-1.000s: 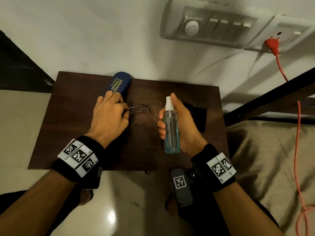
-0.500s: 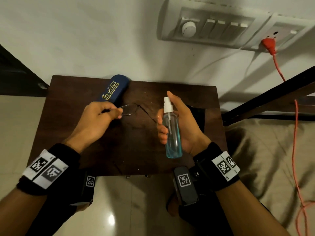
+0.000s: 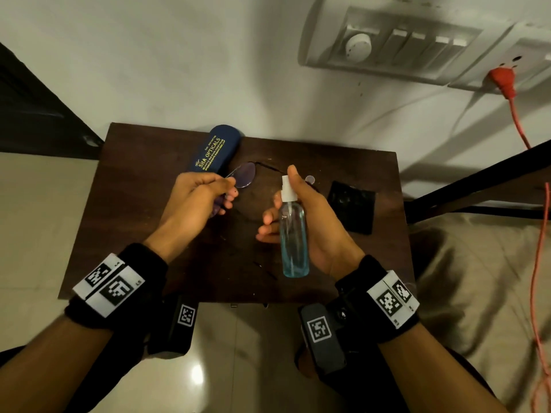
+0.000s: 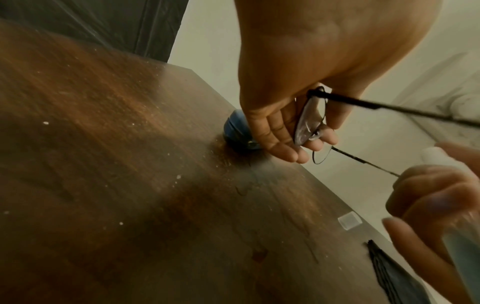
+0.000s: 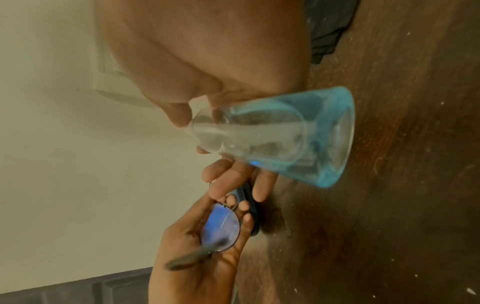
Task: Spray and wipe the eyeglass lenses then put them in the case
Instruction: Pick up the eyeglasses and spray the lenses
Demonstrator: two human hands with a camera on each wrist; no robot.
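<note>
Thin-rimmed eyeglasses (image 3: 245, 177) (image 4: 310, 121) (image 5: 221, 228) hang above the dark wooden table (image 3: 143, 228), pinched at the frame by my left hand (image 3: 196, 204) (image 4: 285, 127) with the temples unfolded. My right hand (image 3: 301, 216) grips a clear spray bottle (image 3: 293, 234) (image 5: 280, 139) of blue liquid upright, index finger on its white nozzle, which faces left toward the lenses a short gap away. The closed blue case (image 3: 215, 152) lies at the table's back edge behind my left hand. A black cloth (image 3: 351, 207) lies flat to the right.
The bottle's small clear cap (image 3: 310, 178) (image 4: 349, 221) sits on the table behind my right hand. A wall with a switch panel (image 3: 396, 46) rises just past the table. A red plug and cord (image 3: 507, 84) hang at right, beside a bed (image 3: 477, 278).
My left hand lifted the eyeglasses off the table and turned them toward the bottle. My right hand kept hold of the bottle and drifted slightly nearer.
</note>
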